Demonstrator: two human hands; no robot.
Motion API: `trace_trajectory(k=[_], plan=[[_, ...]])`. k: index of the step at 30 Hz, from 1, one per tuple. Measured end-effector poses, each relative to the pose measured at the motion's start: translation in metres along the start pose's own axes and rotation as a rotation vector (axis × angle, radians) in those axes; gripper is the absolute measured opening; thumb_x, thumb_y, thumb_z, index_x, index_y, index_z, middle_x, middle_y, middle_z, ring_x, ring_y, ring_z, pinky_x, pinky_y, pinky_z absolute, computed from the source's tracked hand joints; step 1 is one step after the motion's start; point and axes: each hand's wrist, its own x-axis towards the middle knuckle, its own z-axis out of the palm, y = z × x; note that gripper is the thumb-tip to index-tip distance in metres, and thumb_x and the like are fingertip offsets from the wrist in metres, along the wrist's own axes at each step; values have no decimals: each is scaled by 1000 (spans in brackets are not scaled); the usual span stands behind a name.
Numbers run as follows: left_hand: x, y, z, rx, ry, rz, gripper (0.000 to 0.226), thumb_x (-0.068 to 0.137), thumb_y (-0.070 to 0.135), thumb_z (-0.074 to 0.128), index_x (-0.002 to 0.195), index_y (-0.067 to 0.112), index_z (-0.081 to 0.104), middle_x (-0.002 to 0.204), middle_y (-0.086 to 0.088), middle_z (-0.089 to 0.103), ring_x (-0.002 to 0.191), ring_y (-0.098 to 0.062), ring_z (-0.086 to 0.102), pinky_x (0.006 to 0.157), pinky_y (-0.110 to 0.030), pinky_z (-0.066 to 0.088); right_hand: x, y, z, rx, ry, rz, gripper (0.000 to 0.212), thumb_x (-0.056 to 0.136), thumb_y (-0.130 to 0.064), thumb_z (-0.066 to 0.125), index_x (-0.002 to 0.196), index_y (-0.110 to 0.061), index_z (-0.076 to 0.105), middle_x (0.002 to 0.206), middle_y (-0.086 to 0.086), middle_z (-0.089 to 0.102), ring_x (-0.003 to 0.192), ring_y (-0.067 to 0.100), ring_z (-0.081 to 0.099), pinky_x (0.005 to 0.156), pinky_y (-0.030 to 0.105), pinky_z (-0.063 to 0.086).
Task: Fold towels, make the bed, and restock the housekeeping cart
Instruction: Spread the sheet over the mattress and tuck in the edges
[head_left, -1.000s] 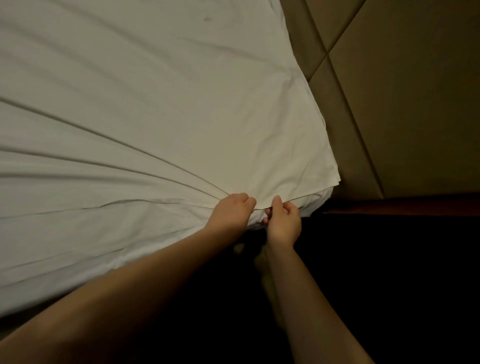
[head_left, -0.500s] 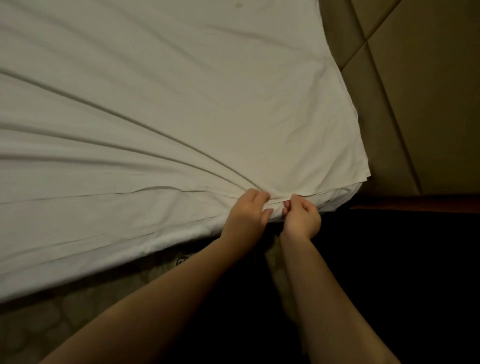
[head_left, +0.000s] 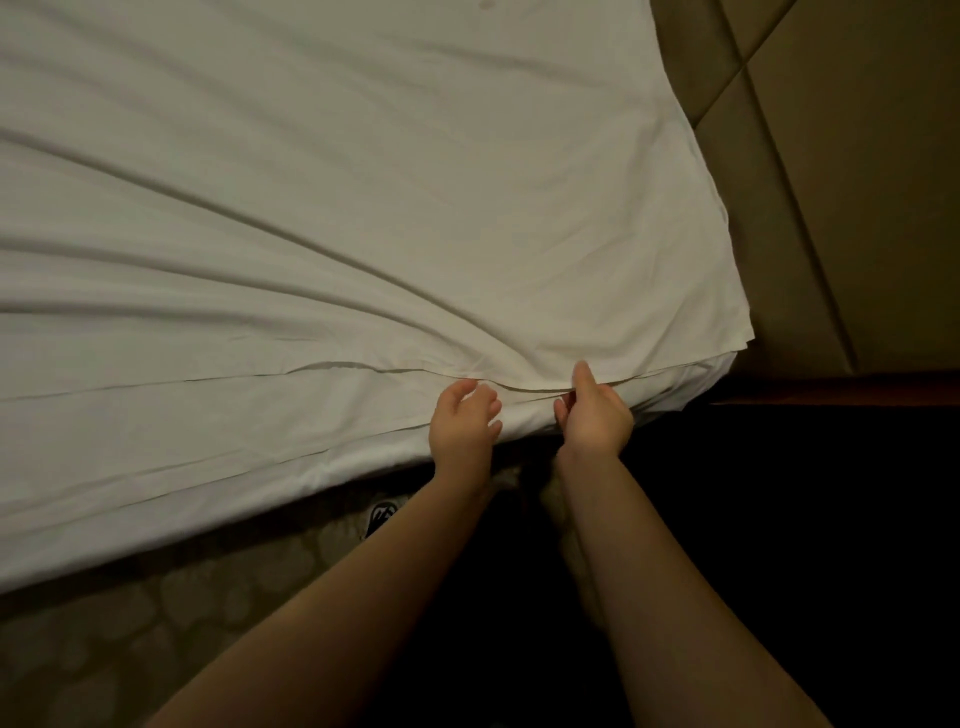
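A white bed sheet (head_left: 322, 218) covers the bed and fills most of the head view, with long creases fanning out from its near edge. My right hand (head_left: 595, 413) pinches the sheet's hem near the bed's right corner, thumb on top. My left hand (head_left: 462, 426) hovers just left of it at the same edge, fingers loosely spread and gripping nothing. A lower white layer (head_left: 675, 387) shows under the sheet at the corner.
A padded beige headboard panel (head_left: 841, 208) stands right of the bed. A dark wooden ledge (head_left: 852, 389) runs below it. Patterned carpet (head_left: 130, 639) lies at the lower left, with a shoe (head_left: 384, 514) by the bed. The area at the lower right is dark.
My left hand has let go of the sheet's edge and opened its fingers. The right hand keeps its pinch on the hem. The view has shifted left.
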Motion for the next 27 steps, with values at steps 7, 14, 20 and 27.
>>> trace_trajectory(k=[7, 14, 20, 27], plan=[[15, 29, 1, -357, -21, -359, 26, 90, 25, 64, 71, 14, 50, 53, 4, 48, 45, -5, 44, 44, -16, 36, 2, 4, -6, -53, 19, -74, 37, 93, -18, 60, 61, -7, 46, 68, 0, 51, 61, 5, 54, 69, 20, 52], [17, -10, -33, 111, 157, -111, 44, 88, 26, 65, 55, 12, 39, 57, -4, 40, 51, -18, 36, 61, -31, 35, 0, 8, -2, -94, 43, -87, 36, 94, -16, 58, 62, -6, 46, 72, -1, 53, 64, 6, 52, 81, 23, 50], [20, -11, -32, -22, 105, -117, 40, 90, 23, 63, 58, 8, 45, 42, 2, 50, 39, -11, 44, 41, -20, 35, -3, 6, -4, -18, -20, -34, 33, 94, -21, 60, 66, -8, 48, 74, 0, 53, 71, 8, 55, 69, 20, 54], [21, -7, -39, -45, -28, -137, 41, 94, 21, 58, 57, 5, 46, 40, -2, 48, 31, -8, 41, 37, -16, 36, -50, 52, 20, -182, -304, 75, 23, 90, -14, 64, 70, -9, 53, 68, 5, 55, 59, 15, 53, 50, 22, 48]])
